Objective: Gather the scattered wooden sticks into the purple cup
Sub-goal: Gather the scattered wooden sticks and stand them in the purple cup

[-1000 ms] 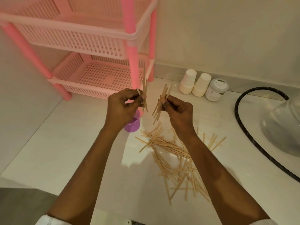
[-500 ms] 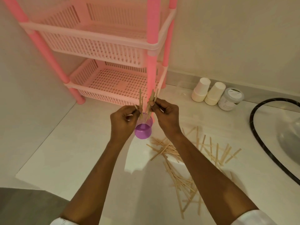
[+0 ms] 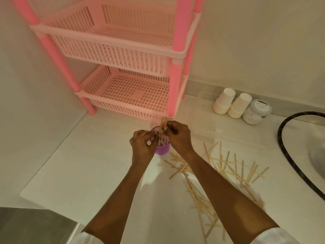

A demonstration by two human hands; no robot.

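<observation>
Right now the step in hand is a drop-off: both hands meet directly over the purple cup (image 3: 162,150), which stands on the table (image 3: 88,164) just below the front leg of the pink rack (image 3: 123,50) at its twelve o'clock. The right hand (image 3: 179,136) has its fingers (image 3: 173,128) curled tight round the held sticks (image 3: 163,124), whose tips point up while their lower ends dip into the cup mouth. The left hand (image 3: 142,147) also looks closed in a pinch on these sticks at the cup's rim, though its grip is partly hidden. Pale stick ends already show inside the cup. The scattered wooden sticks (image 3: 219,173) lie in a loose heap at the cup's four o'clock, partly under the right forearm. Next, I judge, the fingers must loosen so the held sticks slide in, then go for the heap without knocking the light cup.
</observation>
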